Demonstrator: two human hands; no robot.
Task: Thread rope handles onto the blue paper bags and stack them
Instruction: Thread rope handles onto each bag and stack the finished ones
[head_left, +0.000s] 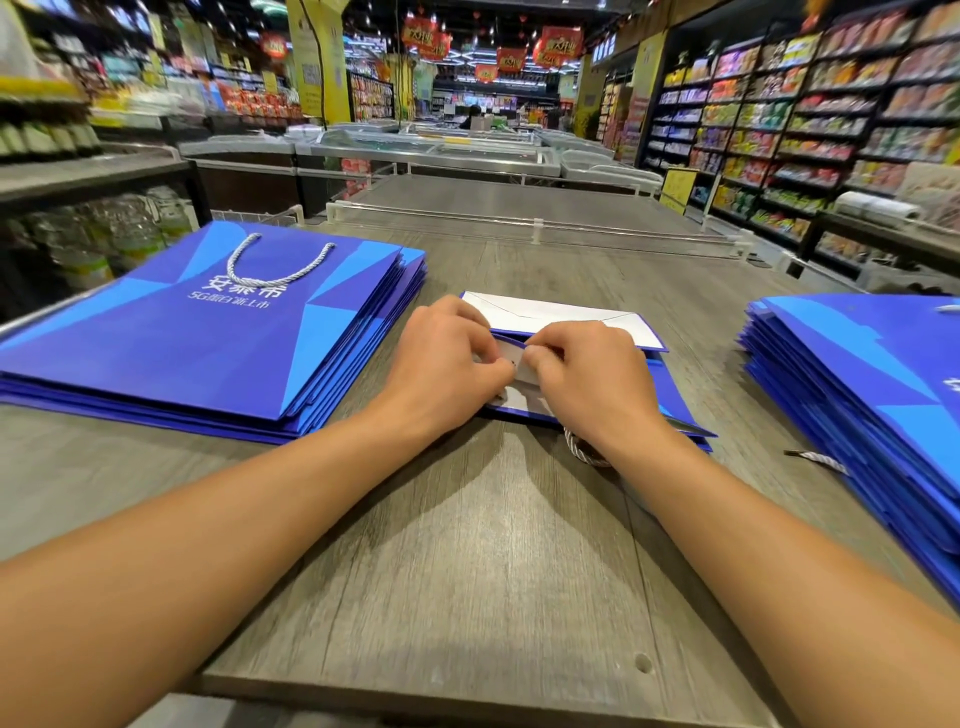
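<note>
A blue paper bag (670, 402) lies flat in the middle of the grey table (467, 545), its white inner flap (550, 312) folded open at the far end. My left hand (441, 369) and my right hand (587, 379) meet over the bag's mouth, fingers curled and pinching at its white inner edge. What the fingertips hold is hidden. A grey-white rope handle (584, 451) loops out from under my right wrist. On the left lies a stack of blue bags (218, 338), the top one with a rope handle (280, 262). Another stack of blue bags (878, 395) lies on the right.
A loose rope piece (818, 458) lies against the right stack's near edge. A clear plastic rail (535, 223) runs along the table's far edge. Beyond it stand freezer chests (441, 150), and stocked shop shelves (810, 119) line the right side.
</note>
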